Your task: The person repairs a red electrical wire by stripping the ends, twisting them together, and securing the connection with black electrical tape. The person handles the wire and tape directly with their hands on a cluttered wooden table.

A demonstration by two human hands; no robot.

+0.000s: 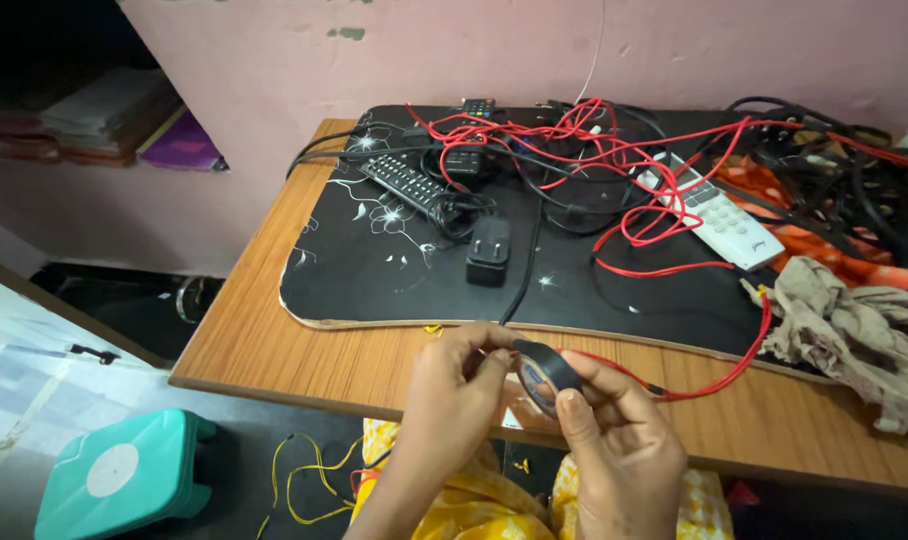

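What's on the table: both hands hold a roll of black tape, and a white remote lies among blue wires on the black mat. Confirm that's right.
Not quite. The head view shows the wires around the white remote are red, not blue. Both the left hand and right hand do hold the black tape roll, over the table.

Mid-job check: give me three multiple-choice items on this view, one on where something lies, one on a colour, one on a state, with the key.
1. Where does the adapter lie?
A. On the black mat
B. On the stool
C. On the cloth

2. What colour is the thin wire running to the hands?
A. Blue
B. Red
C. Green

3. How is the tape roll held?
A. Lying loose on the table
B. By the right hand alone
C. Between both hands, with the left hand too

Key: 1 A, the black adapter sits on the mat near its middle. 2 B, the wire curving past the mat's edge is red. 3 C, fingers of both hands grip the dark roll above the table's front edge.
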